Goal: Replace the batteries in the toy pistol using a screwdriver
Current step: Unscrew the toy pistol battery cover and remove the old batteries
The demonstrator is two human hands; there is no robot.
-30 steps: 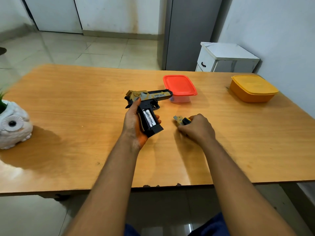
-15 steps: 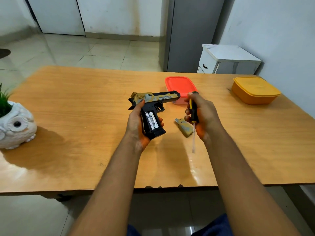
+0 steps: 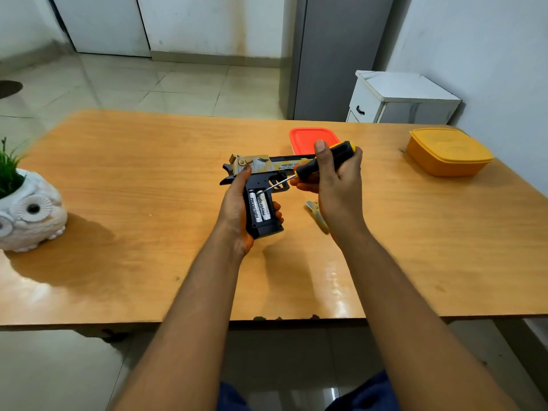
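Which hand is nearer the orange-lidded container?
Right. The right hand, gripping the screwdriver, is directly in front of the container; the left hand holds the pistol further left.

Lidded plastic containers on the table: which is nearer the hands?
The red-lidded container, right behind the screwdriver-holding right hand; the orange container sits off right.

Two batteries (image 3: 260,206), one toy pistol (image 3: 261,169), one screwdriver (image 3: 324,161), one battery cover (image 3: 317,215), two lidded containers: red (image 3: 305,137), orange (image 3: 447,151); one owl planter (image 3: 29,212).
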